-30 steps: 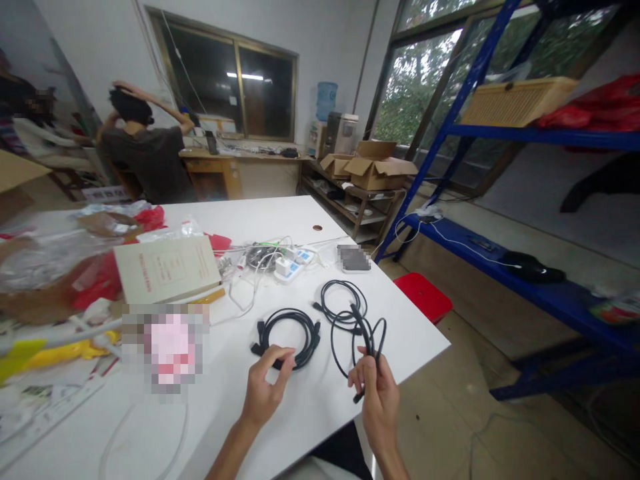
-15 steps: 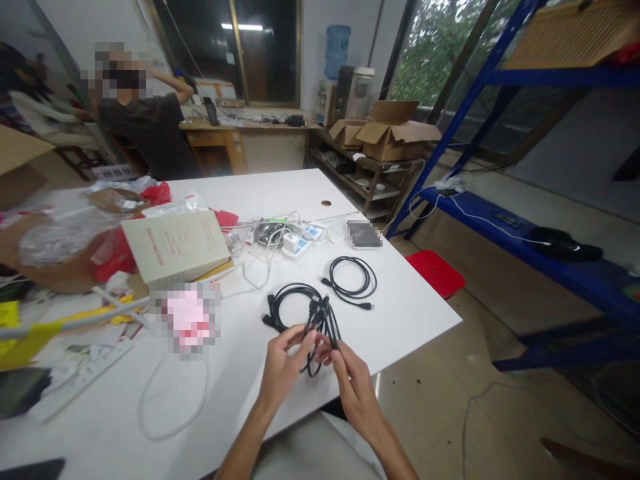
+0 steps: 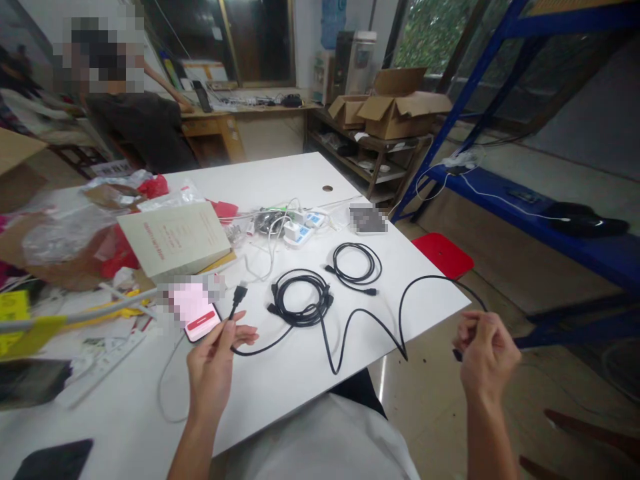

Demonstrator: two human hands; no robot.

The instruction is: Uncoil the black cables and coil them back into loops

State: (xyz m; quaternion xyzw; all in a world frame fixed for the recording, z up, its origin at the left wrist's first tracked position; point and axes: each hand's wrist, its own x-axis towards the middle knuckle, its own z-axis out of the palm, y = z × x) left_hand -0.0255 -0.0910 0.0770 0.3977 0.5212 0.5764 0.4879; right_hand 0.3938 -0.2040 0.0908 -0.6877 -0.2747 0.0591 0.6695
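Observation:
Between thumb and finger my left hand (image 3: pixel 215 357) pinches one black cable just below its plug (image 3: pixel 239 294), over the table's near left part. Past the table's right edge, my right hand (image 3: pixel 486 347) is closed on the same cable's other end; its plug is mostly hidden. The cable (image 3: pixel 345 340) runs in loose bends between the hands, passing the coiled black cables (image 3: pixel 301 298) in the middle. Another black cable coil (image 3: pixel 356 263) lies behind, to the right. A lit phone (image 3: pixel 197 312) is beside my left hand.
On the white table (image 3: pixel 280 407) are a pale box (image 3: pixel 176 240), plastic bags (image 3: pixel 60 233), white power adapters (image 3: pixel 297 232) and a power strip (image 3: pixel 100 367). A red stool (image 3: pixel 443 255) and blue shelf (image 3: pixel 550 220) stand right. A person (image 3: pixel 140 130) sits at the back left.
My hands have moved far apart, left and right. The bundled cable they held together is now spread out between them in loose bends. The view has shifted slightly.

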